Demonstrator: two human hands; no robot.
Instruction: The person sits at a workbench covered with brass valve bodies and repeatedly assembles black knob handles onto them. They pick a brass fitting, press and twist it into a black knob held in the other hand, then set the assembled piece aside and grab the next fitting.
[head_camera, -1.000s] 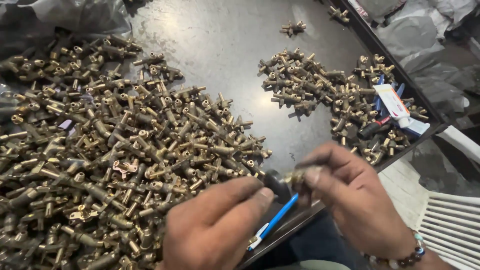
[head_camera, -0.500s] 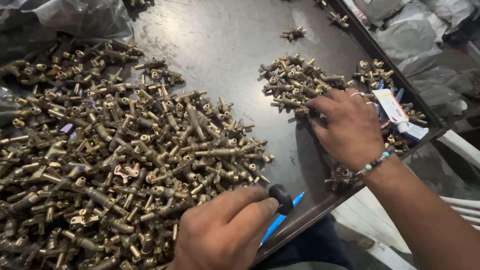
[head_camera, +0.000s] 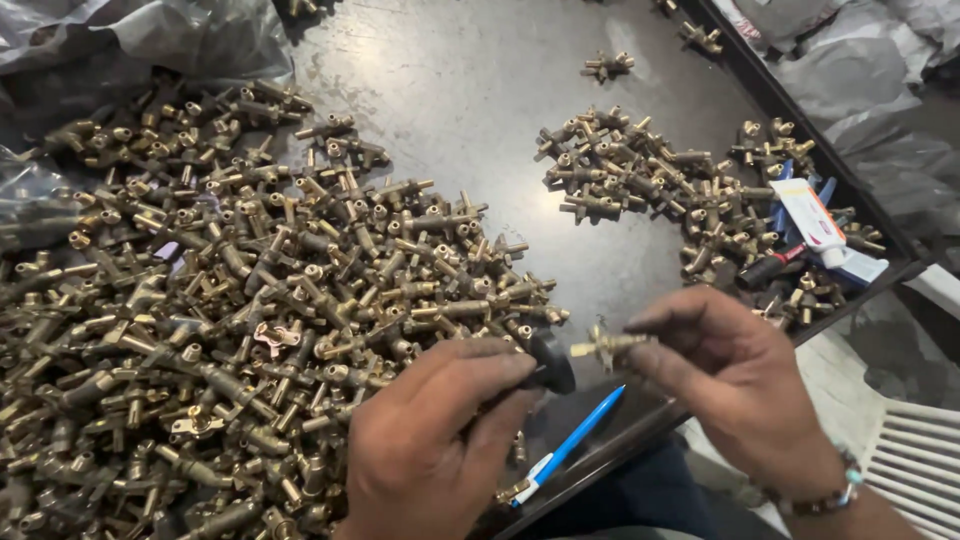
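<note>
Your right hand (head_camera: 745, 385) has come back from the small pile (head_camera: 650, 180) at upper right, fingers pinching 1 brass fitting (head_camera: 600, 345) beside the black knob (head_camera: 550, 362) gripped in your left hand (head_camera: 440, 440), at lower middle.

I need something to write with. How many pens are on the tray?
1: a blue pen lies at the tray's near edge, between the left hand and right hand. Others may hide under the brass fittings.

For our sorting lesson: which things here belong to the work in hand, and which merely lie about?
In use: small brass fitting in right hand; round black knob in left hand; large heap of brass fittings.
Lying about: blue pen; white tube; grey plastic bags.
</note>
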